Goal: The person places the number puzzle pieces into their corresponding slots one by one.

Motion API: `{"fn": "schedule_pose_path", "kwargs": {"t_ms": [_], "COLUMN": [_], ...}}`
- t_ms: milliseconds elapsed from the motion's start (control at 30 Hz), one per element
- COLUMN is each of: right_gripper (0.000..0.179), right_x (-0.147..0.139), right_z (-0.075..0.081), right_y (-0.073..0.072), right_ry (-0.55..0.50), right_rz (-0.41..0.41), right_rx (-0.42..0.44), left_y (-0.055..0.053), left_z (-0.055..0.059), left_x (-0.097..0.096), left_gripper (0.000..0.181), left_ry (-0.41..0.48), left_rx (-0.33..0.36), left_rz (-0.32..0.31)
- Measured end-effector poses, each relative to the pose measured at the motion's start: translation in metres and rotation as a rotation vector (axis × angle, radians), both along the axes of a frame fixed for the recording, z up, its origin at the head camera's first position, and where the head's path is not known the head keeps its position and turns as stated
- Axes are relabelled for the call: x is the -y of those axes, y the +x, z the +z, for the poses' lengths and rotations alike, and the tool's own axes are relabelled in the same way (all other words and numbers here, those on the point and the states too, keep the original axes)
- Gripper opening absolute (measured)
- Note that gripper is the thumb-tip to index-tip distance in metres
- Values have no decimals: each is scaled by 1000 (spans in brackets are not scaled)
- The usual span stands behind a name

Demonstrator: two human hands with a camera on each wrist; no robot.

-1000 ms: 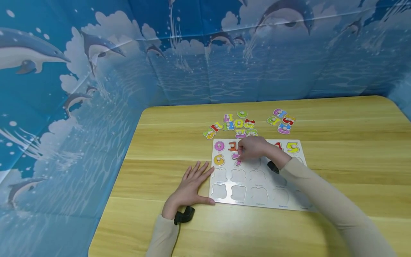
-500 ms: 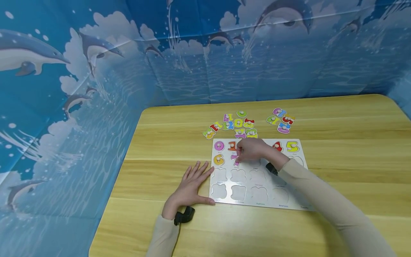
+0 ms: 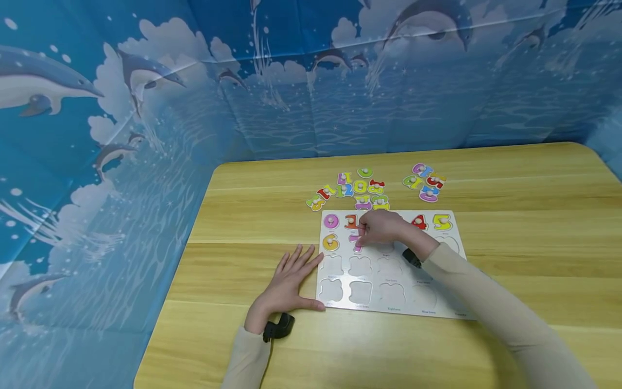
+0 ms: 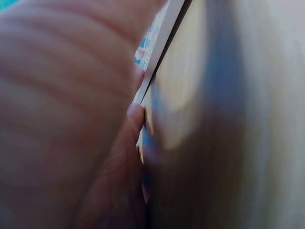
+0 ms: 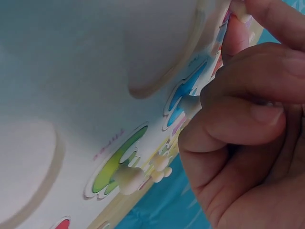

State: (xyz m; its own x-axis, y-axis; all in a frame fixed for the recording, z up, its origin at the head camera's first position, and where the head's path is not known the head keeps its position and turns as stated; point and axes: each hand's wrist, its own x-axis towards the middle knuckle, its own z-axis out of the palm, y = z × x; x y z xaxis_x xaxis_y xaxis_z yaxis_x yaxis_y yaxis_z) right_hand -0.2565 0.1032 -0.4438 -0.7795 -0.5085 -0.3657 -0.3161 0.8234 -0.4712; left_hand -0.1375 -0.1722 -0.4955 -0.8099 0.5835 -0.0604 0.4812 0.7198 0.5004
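Observation:
My right hand (image 3: pixel 381 226) pinches the knob of a pink number 7 puzzle piece (image 3: pixel 353 238), which lies at its slot in the white number puzzle board (image 3: pixel 375 273). Whether the piece sits fully flush cannot be seen. My left hand (image 3: pixel 284 286) rests palm down, fingers spread, against the board's left edge. Set in the board are a pink 0 (image 3: pixel 331 221), orange 1 (image 3: pixel 351 221), orange 6 (image 3: pixel 331 242), red 4 (image 3: pixel 419 222) and yellow 5 (image 3: pixel 442 222). The right wrist view also reveals a blue 2 (image 5: pixel 178 105) and green 3 (image 5: pixel 112 171), both hidden behind my hand in the head view.
Behind the board lies a loose cluster of number pieces (image 3: pixel 360 187), some touching its far edge. Another small pile (image 3: pixel 429 193) is farther right. The wooden table (image 3: pixel 233 216) reaches a blue dolphin-print curtain (image 3: pixel 291 119) at its back and left.
My right hand has shifted very slightly left, still pinching the 7, and more of the red 4 shows. The left hand keeps its place.

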Motion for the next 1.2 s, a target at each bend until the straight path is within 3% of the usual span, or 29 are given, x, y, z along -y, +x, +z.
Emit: {"fn": "schedule_pose_path", "kwargs": {"t_ms": [300,433,633,733,900,1200], "right_gripper": [24,24,29,32,34,29], "right_x": [-2,-4,-12,-16,-16,-8], "right_z": [-4,0,2,1,-3,-9], "right_y": [-1,-14,-54,-71,-86,-91], "right_ry": [-28,-120,-281,-314,-270,-128], "right_rz": [-15,-61,-287,-394,-451,-483], "right_rx": [2,17,-46,-18,-12,-78], "left_y": [0,0,-1,0,0,0], "left_z": [1,0,-2,-5,-5,-3], "left_x": [1,2,2,2,2,1], "left_gripper": [107,107,107,108,108,107], "left_ry": [-2,-4,-3,-7,-5,-2], "left_rx": [2,-7,-13,-5,3,1], "left_rz": [3,-1,-1,-2,3,2]}}
